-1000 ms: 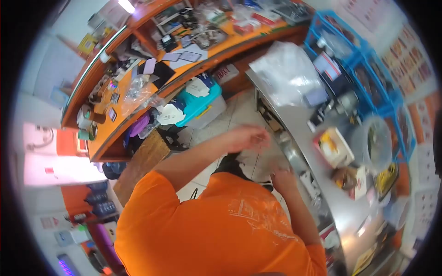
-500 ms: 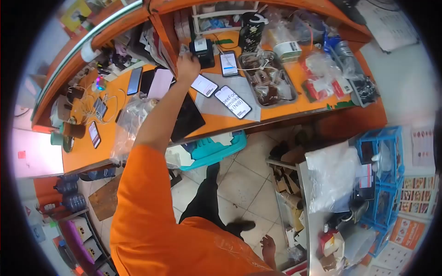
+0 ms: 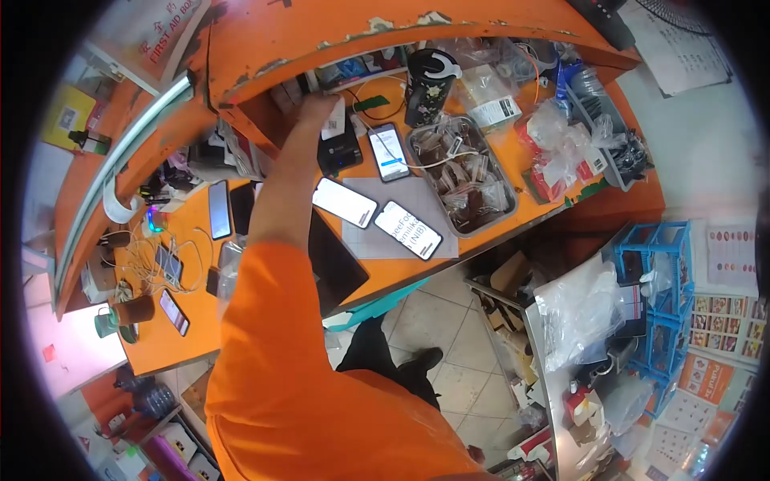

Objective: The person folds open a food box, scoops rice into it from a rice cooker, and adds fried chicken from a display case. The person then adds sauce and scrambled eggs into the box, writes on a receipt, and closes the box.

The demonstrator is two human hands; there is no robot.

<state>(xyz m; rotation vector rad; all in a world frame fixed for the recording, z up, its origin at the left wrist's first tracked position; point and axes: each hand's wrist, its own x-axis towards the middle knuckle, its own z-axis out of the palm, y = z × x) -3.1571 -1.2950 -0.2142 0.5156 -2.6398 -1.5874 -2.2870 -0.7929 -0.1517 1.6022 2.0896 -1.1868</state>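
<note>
My left hand (image 3: 318,106) reaches far forward over the orange counter to a small black printer (image 3: 340,152). A white printed paper slip (image 3: 335,120) stands up from the printer, and my fingers are closed at its upper end, partly blurred. Just right of the printer lies a lit phone (image 3: 388,152) with a white cable across it. Two more lit phones, one white-screened (image 3: 346,202) and one with large black text (image 3: 408,230), rest on a grey sheet (image 3: 361,240). Only a sliver of my right hand (image 3: 476,454) shows low beside my body, its fingers hidden.
A metal tray (image 3: 507,210) of small bagged items and a dark flowered tumbler (image 3: 429,88) stand to the right. Tangled cables (image 3: 148,264) and other phones lie at the left. An orange shelf edge (image 3: 385,40) overhangs the counter. Blue racks (image 3: 670,276) stand at right.
My view has shifted and turned. My left hand has gone from the printer's side to the upper end of the slip, which now stands up longer. My right hand has mostly dropped from sight.
</note>
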